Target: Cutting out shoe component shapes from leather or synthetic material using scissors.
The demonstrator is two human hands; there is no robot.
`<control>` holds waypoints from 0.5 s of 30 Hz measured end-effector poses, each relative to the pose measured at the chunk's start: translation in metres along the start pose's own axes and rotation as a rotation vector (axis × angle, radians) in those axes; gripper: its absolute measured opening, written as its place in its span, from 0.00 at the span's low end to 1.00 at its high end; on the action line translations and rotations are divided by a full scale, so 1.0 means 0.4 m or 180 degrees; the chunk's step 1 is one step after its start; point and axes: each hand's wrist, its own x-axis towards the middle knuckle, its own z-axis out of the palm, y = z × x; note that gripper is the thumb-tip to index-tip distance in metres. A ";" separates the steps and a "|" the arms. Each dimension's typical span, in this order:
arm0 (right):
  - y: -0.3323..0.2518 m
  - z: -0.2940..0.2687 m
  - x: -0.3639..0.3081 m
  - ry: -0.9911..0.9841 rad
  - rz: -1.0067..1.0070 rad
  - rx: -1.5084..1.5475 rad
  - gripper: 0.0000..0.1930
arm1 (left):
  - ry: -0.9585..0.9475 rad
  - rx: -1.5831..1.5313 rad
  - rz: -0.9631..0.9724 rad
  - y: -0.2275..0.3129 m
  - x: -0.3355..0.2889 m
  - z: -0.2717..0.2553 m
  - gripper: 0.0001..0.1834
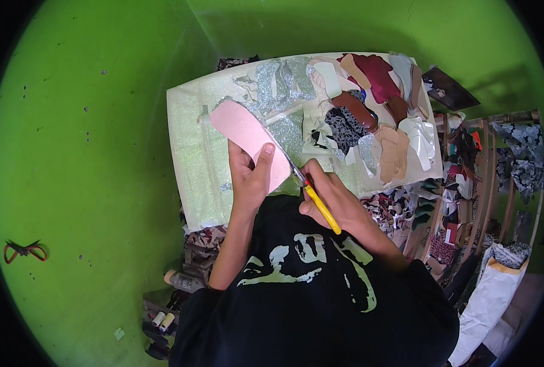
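My left hand (249,177) grips a pink insole-shaped piece (238,124), its thumb lying on the upper face and the fingers underneath. Silvery glitter material (289,136) shows beside the insole's right edge; whether it is joined to the insole I cannot tell. Scissors with yellow handles (322,210) are in my right hand (338,194), with fingers wrapped about the handles. Their blades run along the right edge of the insole, and how far apart they stand is not clear. Both hands are over the near part of a pale worktable (189,131).
Silver glitter scraps (266,85), a dark red piece (373,73), brown pieces (351,111) and tan pieces (393,153) lie across the table. Wooden racks (485,177) with materials stand at the right. A green wall (88,183) closes the left side, and a bottle (185,281) lies low left.
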 end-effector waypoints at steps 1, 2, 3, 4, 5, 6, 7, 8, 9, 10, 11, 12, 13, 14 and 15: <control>-0.006 -0.002 0.001 0.0011 0.0010 -0.0067 0.35 | 0.0030 -0.0247 -0.0126 0.001 -0.002 -0.001 0.30; -0.012 -0.005 0.001 0.0021 0.0019 -0.0134 0.35 | 0.0061 -0.0495 -0.0251 0.002 -0.003 -0.002 0.30; -0.015 -0.008 0.002 0.0021 0.0016 -0.0136 0.35 | 0.0061 -0.0497 -0.0248 0.000 -0.003 -0.001 0.30; -0.018 -0.013 0.005 -0.0027 0.0128 -0.0275 0.37 | 0.0106 -0.0699 -0.0359 -0.002 -0.004 0.001 0.31; -0.021 -0.017 0.007 -0.0075 0.0240 -0.0414 0.39 | 0.0150 -0.0902 -0.0471 -0.005 -0.004 0.002 0.31; -0.023 -0.019 0.008 -0.0076 0.0244 -0.0412 0.39 | 0.0150 -0.0902 -0.0475 -0.009 -0.006 -0.005 0.31; -0.026 -0.019 0.010 0.0011 0.0146 -0.0531 0.40 | 0.0031 -0.1018 -0.0660 -0.013 -0.008 -0.017 0.31; -0.027 -0.020 0.011 0.0098 0.0049 -0.0650 0.40 | -0.0088 -0.1133 -0.0844 -0.016 -0.009 -0.023 0.32; -0.024 -0.020 0.015 0.0092 0.0048 -0.0649 0.40 | -0.0082 -0.1133 -0.0845 -0.015 -0.011 -0.023 0.32; -0.019 -0.020 0.018 0.0247 -0.0159 -0.0731 0.41 | -0.0154 -0.1224 -0.0911 -0.013 -0.012 -0.021 0.31; -0.014 -0.018 0.019 0.0401 -0.0368 -0.0811 0.41 | -0.0225 -0.1314 -0.0976 -0.009 -0.014 -0.021 0.30; -0.005 -0.017 0.018 0.0406 -0.0369 -0.0814 0.41 | -0.0230 -0.1315 -0.0973 -0.004 -0.012 -0.019 0.30; 0.004 -0.016 0.014 0.0325 -0.0310 -0.0841 0.42 | -0.0248 -0.1341 -0.1034 0.003 -0.010 -0.017 0.30; 0.009 -0.017 0.011 0.0243 -0.0252 -0.0869 0.44 | -0.0265 -0.1366 -0.1095 0.007 -0.009 -0.016 0.30; 0.009 -0.018 0.009 0.0244 -0.0255 -0.0871 0.44 | -0.0266 -0.1367 -0.1091 0.008 -0.008 -0.016 0.30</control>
